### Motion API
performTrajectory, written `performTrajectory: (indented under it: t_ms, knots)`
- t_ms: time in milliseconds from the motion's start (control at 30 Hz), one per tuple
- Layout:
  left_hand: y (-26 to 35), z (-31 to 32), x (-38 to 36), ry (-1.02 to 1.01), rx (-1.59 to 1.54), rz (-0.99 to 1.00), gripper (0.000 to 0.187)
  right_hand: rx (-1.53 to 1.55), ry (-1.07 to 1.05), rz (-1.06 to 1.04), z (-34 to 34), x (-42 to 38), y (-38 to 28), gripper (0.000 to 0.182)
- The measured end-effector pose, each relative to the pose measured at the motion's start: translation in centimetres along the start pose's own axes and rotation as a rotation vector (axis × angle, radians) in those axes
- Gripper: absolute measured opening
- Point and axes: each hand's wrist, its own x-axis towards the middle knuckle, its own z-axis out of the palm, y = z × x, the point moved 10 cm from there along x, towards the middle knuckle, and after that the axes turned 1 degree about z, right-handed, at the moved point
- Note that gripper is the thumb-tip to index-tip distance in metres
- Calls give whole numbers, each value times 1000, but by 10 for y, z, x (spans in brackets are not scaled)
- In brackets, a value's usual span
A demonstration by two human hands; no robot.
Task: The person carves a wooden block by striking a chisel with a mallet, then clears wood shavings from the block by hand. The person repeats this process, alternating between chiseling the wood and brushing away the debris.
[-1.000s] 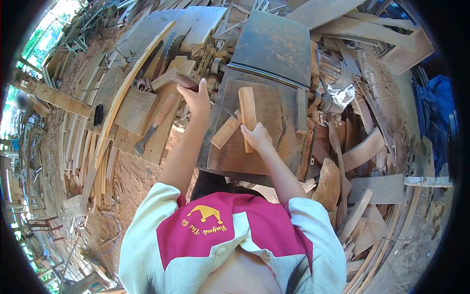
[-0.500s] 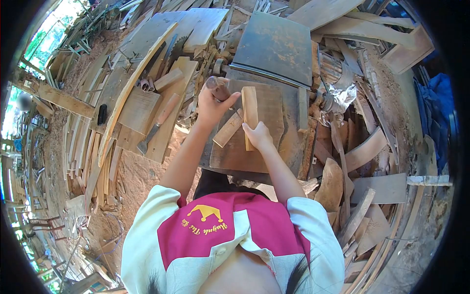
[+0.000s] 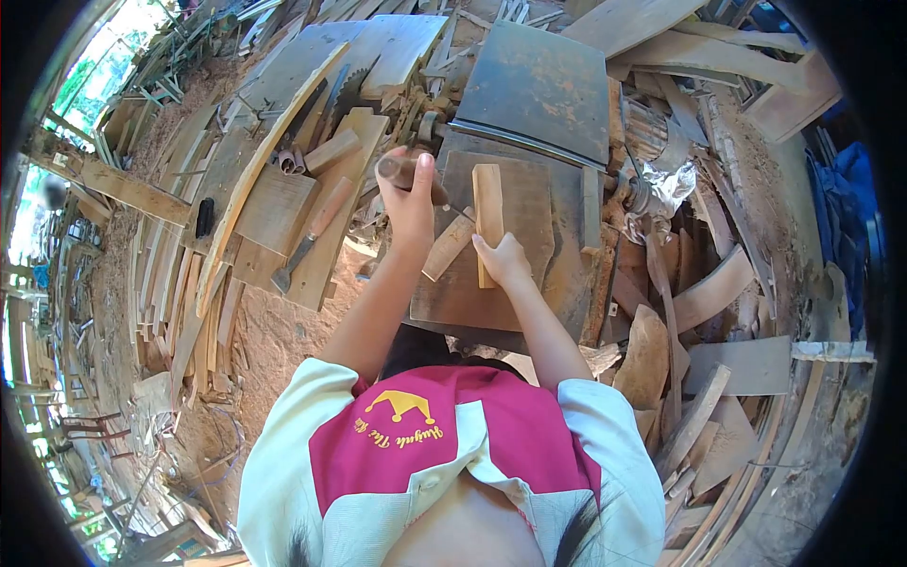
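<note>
Two hands busy, your left hand (image 3: 408,200) wrapped around a brown tool handle (image 3: 397,170), your right hand (image 3: 504,259) fingers pinning a pale wood strip (image 3: 488,213), second strip (image 3: 448,248) between your hands.

Wooden handle (image 3: 404,173): dark, worn smooth. Upright wood strip (image 3: 488,219): pale, raw-sawn, matt. Tabletop (image 3: 529,255): dull brown metal, rust-stained, dusty. Offcuts (image 3: 274,208): unfinished timber, rough. Floor (image 3: 274,331): loose sawdust, matt. Shirt (image 3: 444,444): soft cloth.

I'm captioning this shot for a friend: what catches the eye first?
The two hands at centre: the left hand grips a dark wooden handle, and the right hand presses on a pale wood strip upright on the worn board. Offcuts lie heaped all around.
</note>
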Motion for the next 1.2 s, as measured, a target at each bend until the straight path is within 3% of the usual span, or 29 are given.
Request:
performTrajectory:
  t_ms: [167,233,367,433,467,533,1200]
  knots:
    - [20,15,-8,-39,18,78,36,-3,-4,-9,1,2,2,69]
    - [28,30,-3,-252,433,388,27,1,-8,-12,2,2,1,70]
    - [2,26,10,-403,531,217,22,-18,-3,-18,0,2,-1,71]
    - [9,20,12,-297,180,43,15,-16,-4,-19,0,2,-1,71]
    - [8,21,12,-298,179,41,15,-19,0,-19,1,2,-1,71]
    - [7,13,16,-235,-111,52,13,-23,4,-22,0,2,-1,71]
    - [11,-6,6,-93,-229,90,14,-11,-37,-19,3,8,2,73]
